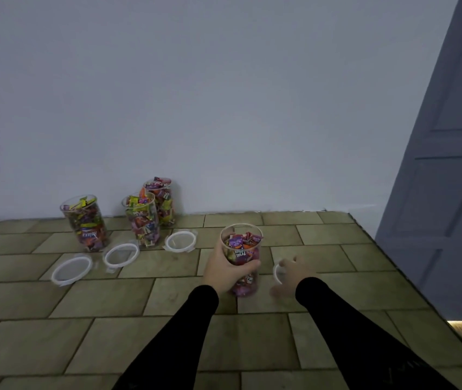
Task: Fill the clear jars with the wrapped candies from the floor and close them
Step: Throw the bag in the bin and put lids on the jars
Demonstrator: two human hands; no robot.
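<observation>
Black sleeves (196, 327) enter from the bottom edge, both arms reaching forward over the tiled floor (111, 333). Left hand (225, 270): grip closed round the side of a clear jar (242, 257), fingers wrapped across its front, thumb side toward the camera. This jar stands upright on the floor, open-topped, filled with wrapped candies (241, 242) nearly to the rim. Right hand (291, 274): blurred, fingers spread and loosely curved, lying on or just over a white lid (277, 273) just right of the held jar; only the lid's left arc shows, and whether the fingers actually pinch it I cannot tell. Farther back, near the wall (224, 94), three more jars stand upright, filled and uncovered: left jar (86, 223), middle jar (142, 220), rear jar (161, 202) just behind the middle one. Three loose lids lie flat on the floor in front of them: left lid (71, 270), middle lid (121, 255), right lid (180, 241). Grey door (449, 164) at the right edge.
</observation>
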